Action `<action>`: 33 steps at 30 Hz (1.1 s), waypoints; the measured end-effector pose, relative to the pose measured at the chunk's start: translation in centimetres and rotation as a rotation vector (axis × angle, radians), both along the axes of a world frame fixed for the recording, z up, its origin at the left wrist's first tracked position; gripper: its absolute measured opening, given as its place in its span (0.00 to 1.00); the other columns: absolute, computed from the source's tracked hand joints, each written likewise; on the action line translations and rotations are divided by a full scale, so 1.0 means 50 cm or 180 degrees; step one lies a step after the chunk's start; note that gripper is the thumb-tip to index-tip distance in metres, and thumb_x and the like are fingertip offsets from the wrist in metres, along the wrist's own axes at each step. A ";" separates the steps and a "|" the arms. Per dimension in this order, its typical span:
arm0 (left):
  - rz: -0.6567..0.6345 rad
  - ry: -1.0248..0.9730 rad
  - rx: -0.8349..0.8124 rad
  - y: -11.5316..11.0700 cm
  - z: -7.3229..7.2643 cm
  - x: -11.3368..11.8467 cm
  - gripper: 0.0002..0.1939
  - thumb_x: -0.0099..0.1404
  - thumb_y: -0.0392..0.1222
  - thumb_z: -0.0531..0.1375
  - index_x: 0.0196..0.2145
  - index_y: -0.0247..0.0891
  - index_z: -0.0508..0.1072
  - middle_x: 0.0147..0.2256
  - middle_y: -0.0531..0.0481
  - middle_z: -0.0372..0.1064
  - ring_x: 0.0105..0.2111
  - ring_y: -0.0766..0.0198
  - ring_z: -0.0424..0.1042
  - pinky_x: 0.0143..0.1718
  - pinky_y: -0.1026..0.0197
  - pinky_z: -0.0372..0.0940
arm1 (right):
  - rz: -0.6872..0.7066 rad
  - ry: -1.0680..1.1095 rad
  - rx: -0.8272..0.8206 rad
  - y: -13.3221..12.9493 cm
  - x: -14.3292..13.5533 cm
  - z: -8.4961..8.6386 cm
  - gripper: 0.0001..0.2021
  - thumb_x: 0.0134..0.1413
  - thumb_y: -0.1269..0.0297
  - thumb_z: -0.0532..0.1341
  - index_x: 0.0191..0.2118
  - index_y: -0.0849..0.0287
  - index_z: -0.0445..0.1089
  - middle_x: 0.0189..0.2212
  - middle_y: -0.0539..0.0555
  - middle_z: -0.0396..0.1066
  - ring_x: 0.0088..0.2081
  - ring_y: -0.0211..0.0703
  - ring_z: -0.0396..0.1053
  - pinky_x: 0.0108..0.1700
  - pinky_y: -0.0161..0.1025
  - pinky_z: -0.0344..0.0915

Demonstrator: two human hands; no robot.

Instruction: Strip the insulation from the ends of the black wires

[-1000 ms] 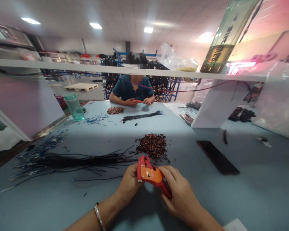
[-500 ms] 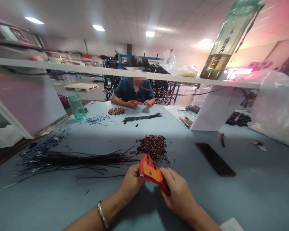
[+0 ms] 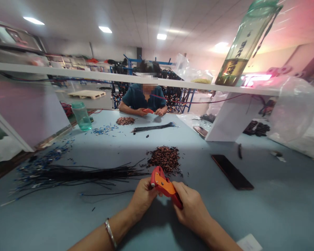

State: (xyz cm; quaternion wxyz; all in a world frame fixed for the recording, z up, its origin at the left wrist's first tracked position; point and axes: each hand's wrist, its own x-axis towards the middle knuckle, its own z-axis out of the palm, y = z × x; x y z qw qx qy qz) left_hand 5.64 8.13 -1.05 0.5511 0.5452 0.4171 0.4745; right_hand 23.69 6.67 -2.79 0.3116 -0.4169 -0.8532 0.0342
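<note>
My right hand (image 3: pixel 189 202) is wrapped round the handles of a red and orange wire stripper (image 3: pixel 163 184), with its head pointing up and left. Beside that head, my left hand (image 3: pixel 142 195) is closed on a thin black wire (image 3: pixel 112 193) that trails left over the table and has a blue tip. The wire's other end is hidden behind my fingers and the tool. Just beyond the stripper lies a heap of small black and copper-coloured offcuts (image 3: pixel 164 159). A large bundle of black wires (image 3: pixel 86 173) with blue and silver ends lies to the left.
A dark phone (image 3: pixel 232 172) lies on the right of the blue-grey table (image 3: pixel 279 205). Across from me a person (image 3: pixel 143 99) holds a similar red tool. A white shelf (image 3: pixel 94 72) spans the table and carries a tall bottle (image 3: pixel 240 59). A green bottle (image 3: pixel 81 118) stands back left.
The whole view has shifted slightly, so everything sits a little further left. Both hands keep their grip, with the stripper and wire in nearly the same place.
</note>
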 end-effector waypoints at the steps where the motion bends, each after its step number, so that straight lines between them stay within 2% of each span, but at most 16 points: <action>1: 0.0007 0.0022 -0.0012 0.000 0.001 0.000 0.25 0.52 0.62 0.66 0.19 0.35 0.70 0.18 0.53 0.64 0.21 0.67 0.59 0.28 0.64 0.57 | 0.0001 0.0002 -0.0023 0.001 0.001 -0.001 0.20 0.44 0.78 0.54 0.46 0.60 0.62 0.35 0.60 0.74 0.33 0.51 0.74 0.34 0.43 0.70; 7: 0.0024 0.0141 -0.0035 0.001 0.004 0.002 0.27 0.51 0.64 0.65 0.17 0.36 0.68 0.17 0.53 0.62 0.21 0.67 0.58 0.26 0.64 0.54 | 0.0034 0.0042 -0.0205 0.006 0.004 -0.005 0.19 0.45 0.77 0.55 0.45 0.59 0.63 0.35 0.59 0.75 0.33 0.50 0.75 0.34 0.41 0.69; 17: 0.0102 0.0206 0.0061 0.012 -0.010 0.005 0.27 0.52 0.65 0.64 0.20 0.35 0.68 0.17 0.54 0.62 0.21 0.66 0.59 0.26 0.64 0.56 | -0.0048 0.0046 -0.0478 0.010 0.001 -0.003 0.16 0.45 0.77 0.55 0.42 0.59 0.65 0.32 0.57 0.76 0.31 0.48 0.74 0.33 0.38 0.65; 24: 0.0324 0.0340 0.0199 0.012 -0.024 0.010 0.21 0.55 0.58 0.62 0.23 0.34 0.72 0.18 0.55 0.59 0.21 0.67 0.57 0.24 0.65 0.54 | -0.0108 0.0357 -0.0731 0.009 0.003 0.016 0.13 0.43 0.76 0.55 0.38 0.58 0.67 0.27 0.53 0.72 0.27 0.45 0.70 0.30 0.36 0.60; 26: 0.0408 0.0412 0.0229 0.009 -0.023 0.011 0.19 0.57 0.55 0.61 0.24 0.34 0.73 0.19 0.56 0.59 0.22 0.67 0.57 0.25 0.65 0.54 | -0.0156 0.0617 -0.1031 0.009 0.005 0.034 0.10 0.46 0.74 0.55 0.37 0.58 0.68 0.23 0.50 0.69 0.25 0.42 0.66 0.30 0.36 0.58; 29: 0.0562 0.0533 0.0246 0.006 -0.019 0.010 0.16 0.58 0.52 0.60 0.26 0.34 0.74 0.19 0.55 0.60 0.22 0.66 0.59 0.25 0.65 0.55 | -0.0064 0.1174 -0.1809 0.009 0.013 0.063 0.04 0.48 0.69 0.58 0.33 0.58 0.68 0.22 0.47 0.65 0.24 0.40 0.62 0.29 0.36 0.57; 31: 0.0654 0.0607 0.0244 0.005 -0.017 0.009 0.15 0.58 0.51 0.60 0.27 0.34 0.75 0.19 0.55 0.61 0.22 0.65 0.61 0.25 0.65 0.55 | 0.0213 0.1837 -0.2468 0.010 0.020 0.072 0.04 0.48 0.66 0.60 0.32 0.59 0.68 0.25 0.48 0.68 0.27 0.41 0.65 0.31 0.36 0.60; 33: 0.0731 0.0674 0.0245 0.005 -0.018 0.008 0.15 0.57 0.51 0.60 0.28 0.34 0.75 0.20 0.55 0.62 0.22 0.65 0.62 0.26 0.65 0.56 | 0.0488 0.2666 -0.3161 0.012 0.027 0.070 0.09 0.49 0.62 0.62 0.36 0.59 0.69 0.30 0.51 0.72 0.31 0.42 0.69 0.34 0.38 0.64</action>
